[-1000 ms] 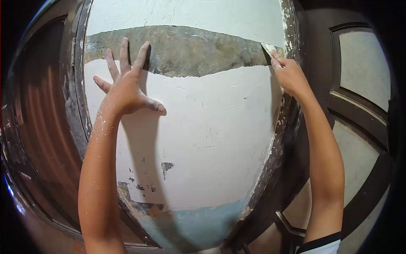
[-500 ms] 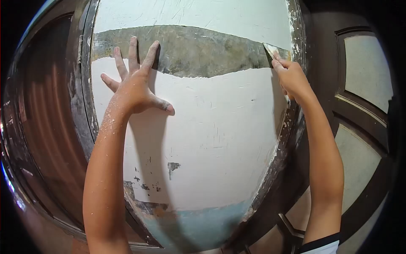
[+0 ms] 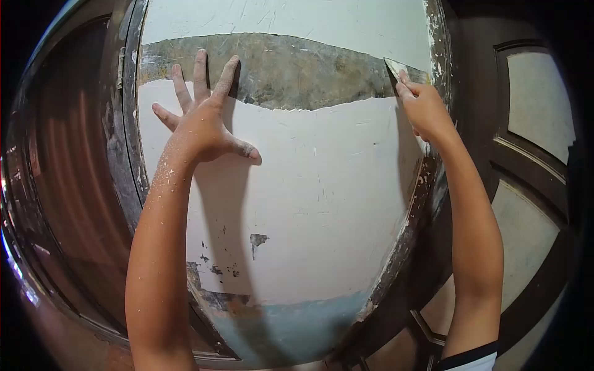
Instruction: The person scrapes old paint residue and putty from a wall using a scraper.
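My left hand (image 3: 203,123) is pressed against the wall panel (image 3: 309,179), fingers spread wide, fingertips on the bare grey-brown band (image 3: 297,71) and thumb on the white coating below. White dust and flakes cling to its fingers and forearm. In my right hand (image 3: 426,108), near the panel's right edge, is a scraper (image 3: 396,68) with a pale, smeared blade. Its blade corner meets the upper edge of the bare band, where white coating (image 3: 291,15) begins again. The fingers hide the scraper's handle.
Dark, chipped frame strips (image 3: 127,105) border the panel on both sides. At right is a dark panelled door (image 3: 476,93) with pale insets. A brown curtain-like surface (image 3: 68,154) is at left. Lower down, the panel shows chipped patches (image 3: 258,241) and a blue-green area (image 3: 297,328).
The view has shifted slightly, so the panel sits a little further right and higher. My left hand keeps its place on the panel; the scraper remains at the band's upper edge.
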A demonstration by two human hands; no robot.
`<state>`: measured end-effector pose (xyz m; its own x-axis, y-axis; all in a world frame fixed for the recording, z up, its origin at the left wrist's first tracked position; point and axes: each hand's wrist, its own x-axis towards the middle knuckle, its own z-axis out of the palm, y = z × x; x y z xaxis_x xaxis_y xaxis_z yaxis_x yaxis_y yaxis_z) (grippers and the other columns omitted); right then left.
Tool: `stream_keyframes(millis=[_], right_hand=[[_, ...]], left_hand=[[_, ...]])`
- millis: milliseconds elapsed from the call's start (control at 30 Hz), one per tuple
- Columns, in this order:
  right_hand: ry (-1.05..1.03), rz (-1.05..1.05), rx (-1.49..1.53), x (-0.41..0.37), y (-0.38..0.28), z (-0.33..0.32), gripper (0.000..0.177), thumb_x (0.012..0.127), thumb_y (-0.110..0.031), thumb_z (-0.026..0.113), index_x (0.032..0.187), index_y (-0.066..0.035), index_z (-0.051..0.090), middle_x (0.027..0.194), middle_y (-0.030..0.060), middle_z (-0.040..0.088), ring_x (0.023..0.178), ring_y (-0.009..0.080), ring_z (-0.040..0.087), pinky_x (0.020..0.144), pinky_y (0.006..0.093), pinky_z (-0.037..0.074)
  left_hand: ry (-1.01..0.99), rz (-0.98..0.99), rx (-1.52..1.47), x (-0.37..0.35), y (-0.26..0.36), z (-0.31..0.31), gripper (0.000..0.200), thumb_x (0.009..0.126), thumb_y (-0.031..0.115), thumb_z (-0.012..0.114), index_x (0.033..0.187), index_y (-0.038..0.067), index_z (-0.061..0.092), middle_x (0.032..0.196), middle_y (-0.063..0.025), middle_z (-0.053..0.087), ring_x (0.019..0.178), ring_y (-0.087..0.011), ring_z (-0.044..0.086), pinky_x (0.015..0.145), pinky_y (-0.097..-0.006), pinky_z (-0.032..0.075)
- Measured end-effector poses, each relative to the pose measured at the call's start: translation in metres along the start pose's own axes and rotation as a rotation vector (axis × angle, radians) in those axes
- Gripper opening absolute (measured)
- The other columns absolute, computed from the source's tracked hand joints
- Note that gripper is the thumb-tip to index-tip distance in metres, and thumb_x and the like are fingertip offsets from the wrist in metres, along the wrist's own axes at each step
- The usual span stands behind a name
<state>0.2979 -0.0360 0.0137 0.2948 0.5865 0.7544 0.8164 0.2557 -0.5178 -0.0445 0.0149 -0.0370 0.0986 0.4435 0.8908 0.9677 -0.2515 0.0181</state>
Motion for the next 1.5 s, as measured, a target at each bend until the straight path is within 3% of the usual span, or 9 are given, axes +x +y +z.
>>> stream_keyframes(millis=[367, 400, 533, 767, 967, 1167, 1300, 1433, 1500], right_hand=[[-0.063, 0.009, 0.035, 0.001, -0.005, -0.003, 0.041, 0.106, -0.034, 0.051, 0.134, -0.008, 0.066, 0.056, 0.0028, 0.051, 0.042, 0.0142, 0.045, 0.043, 0.0340, 0.039], [-0.056, 0.023, -0.009, -0.004, -0.011, -0.005, 0.038, 0.106, -0.034, 0.050, 0.118, -0.004, 0.070, 0.059, 0.0054, 0.056, 0.042, 0.0148, 0.048, 0.043, 0.0347, 0.040], [0.000, -0.017, -0.063, -0.007, -0.012, 0.001, 0.039, 0.106, -0.034, 0.049, 0.097, -0.002, 0.069, 0.058, 0.0085, 0.059, 0.043, 0.0187, 0.054, 0.047, 0.0370, 0.046], [-0.036, -0.020, -0.089, -0.011, -0.021, 0.003, 0.038, 0.105, -0.034, 0.050, 0.099, -0.003, 0.070, 0.061, 0.0108, 0.061, 0.045, 0.0217, 0.058, 0.052, 0.0397, 0.049], [0.005, -0.033, -0.100, -0.011, -0.021, 0.005, 0.037, 0.104, -0.034, 0.051, 0.115, -0.005, 0.072, 0.061, 0.0108, 0.060, 0.045, 0.0213, 0.056, 0.052, 0.0394, 0.048], [0.062, -0.143, -0.125, 0.000, -0.011, 0.016, 0.038, 0.104, -0.033, 0.051, 0.095, -0.002, 0.073, 0.061, 0.0109, 0.060, 0.050, 0.0225, 0.057, 0.056, 0.0403, 0.048], [0.015, -0.108, -0.083, -0.007, -0.022, 0.011, 0.039, 0.104, -0.032, 0.051, 0.098, 0.001, 0.070, 0.070, 0.0151, 0.067, 0.054, 0.0252, 0.060, 0.059, 0.0408, 0.049], [0.044, -0.118, -0.095, -0.011, -0.024, 0.015, 0.039, 0.105, -0.032, 0.050, 0.093, 0.000, 0.069, 0.061, 0.0128, 0.059, 0.049, 0.0228, 0.058, 0.053, 0.0402, 0.047], [-0.022, -0.078, -0.067, -0.008, -0.030, 0.015, 0.038, 0.104, -0.031, 0.050, 0.094, 0.000, 0.070, 0.064, 0.0143, 0.063, 0.049, 0.0243, 0.059, 0.052, 0.0409, 0.049]], left_hand=[[0.014, 0.001, -0.006, -0.001, 0.000, -0.004, 0.172, 0.012, 0.061, 0.095, 0.164, 0.038, 0.019, 0.174, -0.0110, -0.007, 0.155, -0.0486, -0.018, 0.103, -0.0867, -0.002], [0.014, 0.001, -0.005, -0.001, 0.000, -0.003, 0.172, 0.012, 0.061, 0.095, 0.164, 0.038, 0.019, 0.174, -0.0114, -0.007, 0.155, -0.0488, -0.018, 0.103, -0.0868, -0.002], [0.017, 0.006, -0.022, -0.001, 0.000, -0.001, 0.172, 0.011, 0.063, 0.094, 0.164, 0.039, 0.020, 0.174, -0.0132, -0.006, 0.154, -0.0493, -0.018, 0.103, -0.0871, -0.003], [0.043, 0.019, -0.019, -0.001, -0.001, 0.002, 0.173, 0.010, 0.066, 0.094, 0.164, 0.040, 0.020, 0.174, -0.0133, -0.006, 0.154, -0.0503, -0.017, 0.102, -0.0870, -0.004], [0.047, 0.028, -0.022, -0.001, -0.002, 0.003, 0.173, 0.009, 0.068, 0.093, 0.164, 0.039, 0.021, 0.174, -0.0131, -0.005, 0.154, -0.0515, -0.017, 0.102, -0.0874, -0.004], [0.031, 0.018, -0.022, -0.002, -0.001, 0.002, 0.172, 0.011, 0.066, 0.093, 0.164, 0.040, 0.019, 0.174, -0.0118, -0.006, 0.154, -0.0501, -0.017, 0.103, -0.0874, -0.002], [0.035, 0.004, 0.007, -0.001, -0.002, 0.001, 0.172, 0.011, 0.065, 0.094, 0.164, 0.040, 0.019, 0.174, -0.0117, -0.007, 0.154, -0.0495, -0.018, 0.103, -0.0871, -0.003], [0.000, 0.003, -0.009, -0.003, 0.002, 0.000, 0.171, 0.012, 0.064, 0.094, 0.164, 0.040, 0.019, 0.174, -0.0117, -0.008, 0.155, -0.0491, -0.018, 0.104, -0.0865, -0.003], [0.003, 0.002, -0.042, -0.003, 0.001, -0.004, 0.170, 0.014, 0.062, 0.095, 0.164, 0.040, 0.019, 0.174, -0.0117, -0.008, 0.155, -0.0489, -0.018, 0.104, -0.0861, -0.003]])
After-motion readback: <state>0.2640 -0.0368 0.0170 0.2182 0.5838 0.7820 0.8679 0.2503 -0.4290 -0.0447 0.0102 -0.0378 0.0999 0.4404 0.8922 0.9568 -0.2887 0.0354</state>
